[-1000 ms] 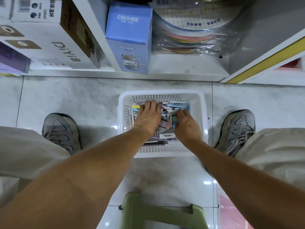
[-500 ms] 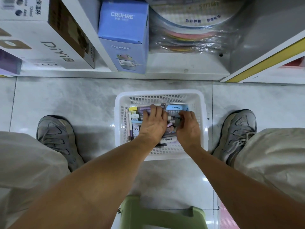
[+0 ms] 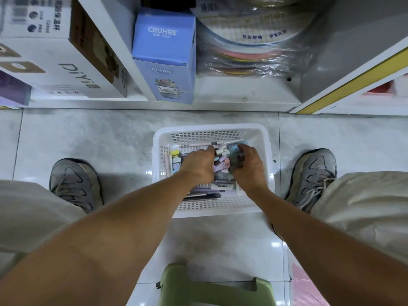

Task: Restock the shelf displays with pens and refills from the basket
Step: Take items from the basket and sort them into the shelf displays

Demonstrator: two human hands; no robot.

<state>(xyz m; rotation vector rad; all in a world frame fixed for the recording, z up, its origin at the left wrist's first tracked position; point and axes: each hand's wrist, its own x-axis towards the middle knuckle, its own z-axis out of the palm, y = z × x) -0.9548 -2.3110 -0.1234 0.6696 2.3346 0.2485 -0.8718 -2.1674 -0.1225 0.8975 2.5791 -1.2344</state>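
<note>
Both hands point(image 3: 223, 162) gather basket point(image 3: 212, 215) pens point(image 3: 220, 161)

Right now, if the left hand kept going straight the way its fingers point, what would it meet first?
Probably the pastel pens heaped just beyond the left hand, then the far perforated wall of the white plastic basket. Depth is unclear from above.

Upper left of frame: a white carton marked "DiYi" point(image 3: 66, 51) lies on the bottom shelf, with a purple box point(image 3: 12, 90) partly in view at the left edge. Upper centre: a blue "CRUHRE" box point(image 3: 164, 56) stands upright beside a white divider. Upper right: a plastic-wrapped stack of coloured round items point(image 3: 254, 45). Grey marbled floor tiles point(image 3: 88, 133) fill the middle. Two grey sneakers point(image 3: 75, 184) point(image 3: 313, 175) sit at left and right. Bottom centre: a green stool point(image 3: 212, 290)
</note>
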